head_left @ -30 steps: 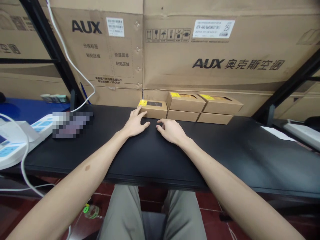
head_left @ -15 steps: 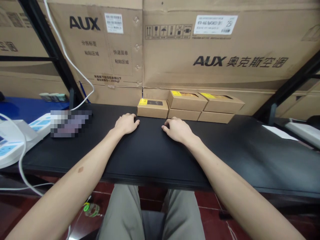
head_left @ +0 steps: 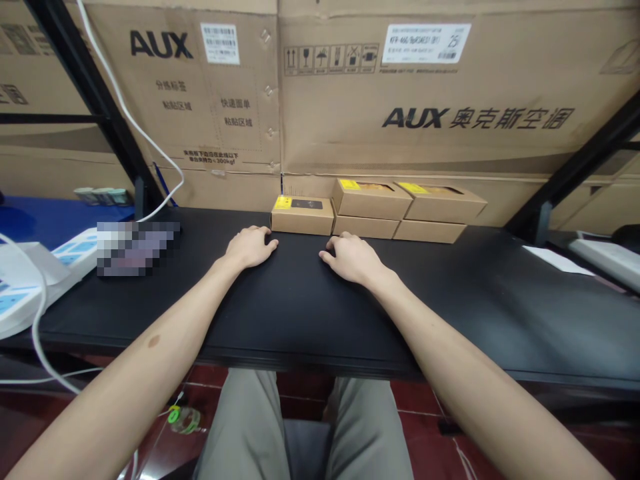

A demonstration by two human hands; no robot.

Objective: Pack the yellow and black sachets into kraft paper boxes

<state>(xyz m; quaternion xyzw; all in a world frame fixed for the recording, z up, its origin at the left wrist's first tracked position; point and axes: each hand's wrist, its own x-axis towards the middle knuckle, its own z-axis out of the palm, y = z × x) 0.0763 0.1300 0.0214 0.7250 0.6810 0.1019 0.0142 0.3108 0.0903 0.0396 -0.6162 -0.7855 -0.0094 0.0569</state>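
My left hand (head_left: 250, 247) rests palm down on the black tabletop (head_left: 300, 307), its fingers slightly apart and holding nothing. Just beyond its fingertips, to the right, lies a single small cardboard box (head_left: 303, 222) with a yellow label and a dark window. My right hand (head_left: 353, 257) also lies on the table, thumb and fingers loosely spread with nothing between them. Behind it stand more brown boxes in two stacks, with a left upper box (head_left: 373, 202) and a right upper box (head_left: 443, 205), each bearing a yellow label. Neither hand grips a box.
Large AUX cartons (head_left: 425, 87) form a wall behind the table. On the left are a white power strip (head_left: 75, 257), a white cable (head_left: 117, 87) and a blurred-out patch. White paper (head_left: 557, 260) lies at the right. A bottle (head_left: 184, 420) is on the floor.
The view has shifted very slightly, so everything sits a little to the left. Both hands stay in place on the table, and the boxes have not moved.
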